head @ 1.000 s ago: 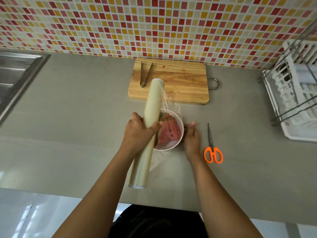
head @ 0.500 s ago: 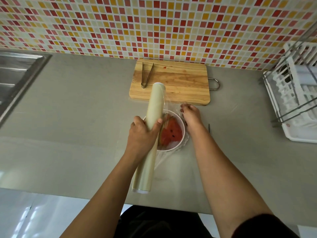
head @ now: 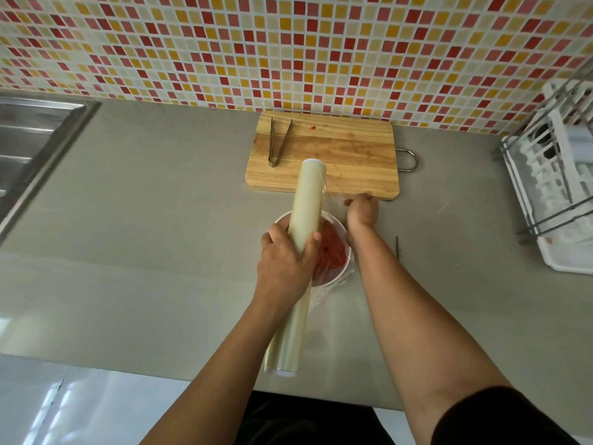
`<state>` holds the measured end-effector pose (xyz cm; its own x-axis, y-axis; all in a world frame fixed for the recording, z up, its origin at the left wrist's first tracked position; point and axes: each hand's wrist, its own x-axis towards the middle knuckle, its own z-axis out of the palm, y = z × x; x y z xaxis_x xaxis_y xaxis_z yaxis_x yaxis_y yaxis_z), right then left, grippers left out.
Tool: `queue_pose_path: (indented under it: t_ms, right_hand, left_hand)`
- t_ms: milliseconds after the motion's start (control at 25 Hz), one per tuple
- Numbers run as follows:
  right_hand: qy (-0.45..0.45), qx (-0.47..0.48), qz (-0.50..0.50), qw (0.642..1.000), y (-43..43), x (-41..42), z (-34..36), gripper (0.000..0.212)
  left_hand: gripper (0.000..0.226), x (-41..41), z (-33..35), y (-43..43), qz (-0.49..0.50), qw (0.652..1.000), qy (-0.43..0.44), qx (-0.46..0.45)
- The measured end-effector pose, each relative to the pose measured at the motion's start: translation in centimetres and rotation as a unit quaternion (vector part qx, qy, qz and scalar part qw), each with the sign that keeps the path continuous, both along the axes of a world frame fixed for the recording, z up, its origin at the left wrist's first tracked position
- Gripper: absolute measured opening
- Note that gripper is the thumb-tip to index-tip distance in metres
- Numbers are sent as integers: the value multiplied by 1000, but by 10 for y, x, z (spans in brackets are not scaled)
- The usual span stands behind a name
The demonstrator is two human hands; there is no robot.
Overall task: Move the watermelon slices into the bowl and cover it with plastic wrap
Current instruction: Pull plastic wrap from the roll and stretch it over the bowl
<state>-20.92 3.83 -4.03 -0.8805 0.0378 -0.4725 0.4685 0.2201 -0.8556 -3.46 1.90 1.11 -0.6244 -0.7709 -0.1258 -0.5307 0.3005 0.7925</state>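
Note:
A white bowl (head: 330, 282) with red watermelon slices (head: 332, 253) in it stands on the grey counter, just in front of the cutting board. My left hand (head: 284, 261) grips a long pale roll of plastic wrap (head: 306, 200), held lengthwise over the bowl's left side. A clear sheet of wrap (head: 335, 200) stretches from the roll across the bowl. My right hand (head: 362, 211) is past the bowl's far right rim, fingers pinched on the sheet's far edge near the board.
A wooden cutting board (head: 346, 155) with metal tongs (head: 277, 143) lies against the tiled wall. The tip of the scissors (head: 398, 247) shows beside my right forearm. A white dish rack (head: 558, 194) stands at right, a steel sink (head: 29, 146) at left.
My right hand left the bowl's near right side and moved to its far side, taking the wrap's edge toward the board. My forearm now hides the scissors' orange handles. The roll stayed over the bowl.

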Motion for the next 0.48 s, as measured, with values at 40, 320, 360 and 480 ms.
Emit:
queue_pose_path:
  t_ms: [40,320,360,480]
  right_hand:
    - [-29,-63,-1,998,1,0,2,53]
    - [76,-70,90,991,6,4,-10,28]
    - [89,-70,66,991,6,4,-11,29]
    - [100,-76,8,992,5,4,-13,31]
  left_hand:
    - [49,0,0,-1,1,1000,1,2]
    - [48,3,1,-7,2,1000,-24,-14]
    - [48,3,1,-8,1,999,-27,-17]
    - [46,3,2,-6,4,999,-24,-23]
